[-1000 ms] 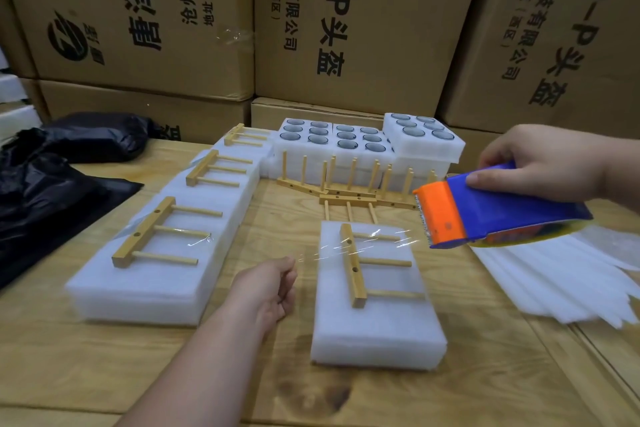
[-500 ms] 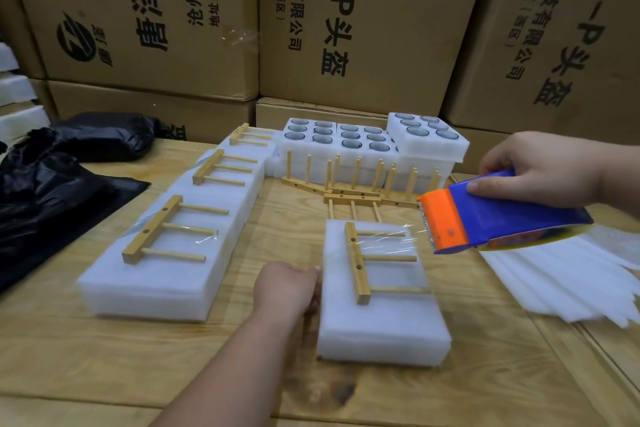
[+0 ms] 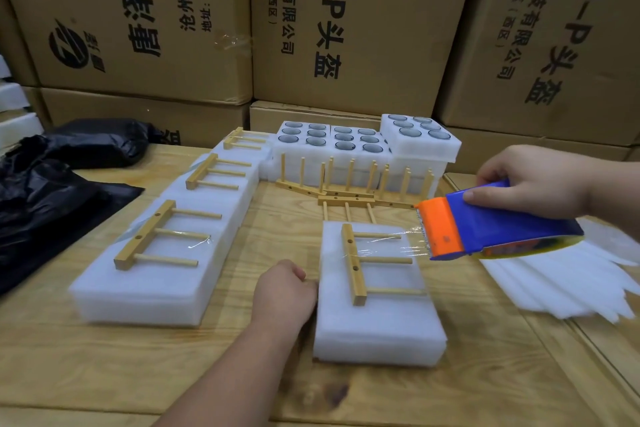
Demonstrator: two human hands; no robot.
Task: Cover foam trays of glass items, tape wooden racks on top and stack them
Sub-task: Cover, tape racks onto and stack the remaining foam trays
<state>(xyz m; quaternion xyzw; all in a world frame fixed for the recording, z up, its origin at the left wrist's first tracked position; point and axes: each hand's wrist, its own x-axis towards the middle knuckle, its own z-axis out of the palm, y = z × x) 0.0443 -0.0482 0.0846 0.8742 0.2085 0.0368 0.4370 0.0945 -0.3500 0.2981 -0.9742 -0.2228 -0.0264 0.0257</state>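
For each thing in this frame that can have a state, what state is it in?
near foam tray: covered, rack on top
wooden rack: lying flat, clear tape across it
tape dispenser: held above the table, tape stretched to the rack
right hand: grips the dispenser
left hand: against the tray's left side
back foam trays: uncovered, glasses showing

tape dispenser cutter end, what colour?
Orange cutter end on a blue tape dispenser; clearest in the head view.

We see a pale wooden table (image 3: 381, 392) with a dark knot, big brown cardboard boxes (image 3: 346, 28) with black print stacked behind it, soft even light
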